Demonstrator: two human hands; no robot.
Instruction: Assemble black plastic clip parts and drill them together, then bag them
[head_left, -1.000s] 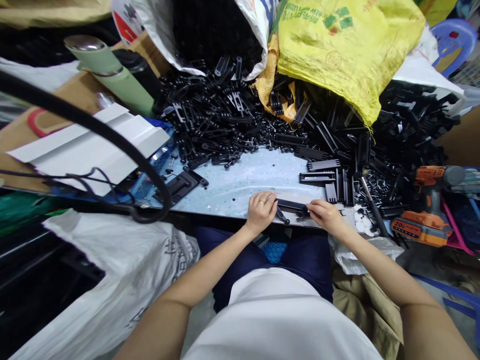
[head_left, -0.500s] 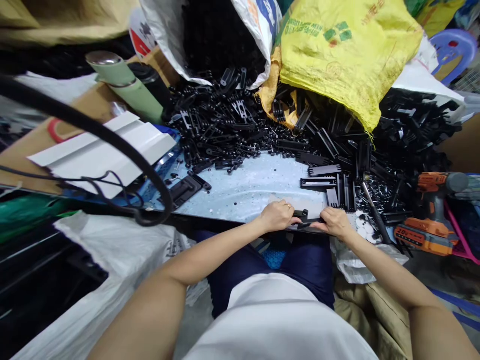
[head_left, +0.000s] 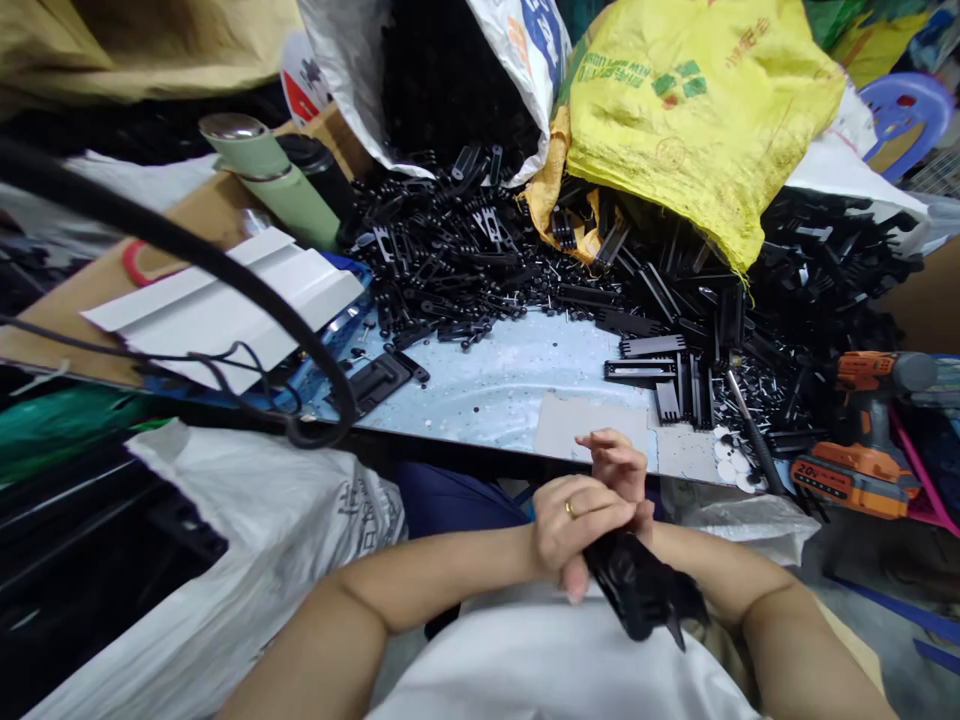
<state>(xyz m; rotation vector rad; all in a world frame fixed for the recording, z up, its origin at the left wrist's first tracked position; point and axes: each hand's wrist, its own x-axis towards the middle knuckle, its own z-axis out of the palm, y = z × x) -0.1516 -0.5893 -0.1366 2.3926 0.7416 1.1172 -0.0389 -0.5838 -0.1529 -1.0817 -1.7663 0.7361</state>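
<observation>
My left hand (head_left: 579, 522), with a ring on one finger, is closed round a black plastic part (head_left: 637, 590). The part is held above my lap, tilted so that its pronged end points down to the right, with a thin pointed piece sticking out. Just behind, my right hand (head_left: 621, 468) has its fingers bent and its thumb against the part's upper end. That contact is partly hidden by my left hand. On the table edge beyond lies a piece of grey cardboard (head_left: 559, 425).
Black plastic parts (head_left: 442, 260) and small screws are heaped along the back. A stack of black bars (head_left: 686, 385), a screwdriver (head_left: 754, 430), white discs (head_left: 731, 460) and an orange cordless drill (head_left: 859, 450) are on the right. A black cable (head_left: 247, 285) arches across the left.
Both hands have come back from the table edge towards my body, bringing the black part up with them. It has been turned, and my hands are now close together instead of side by side.
</observation>
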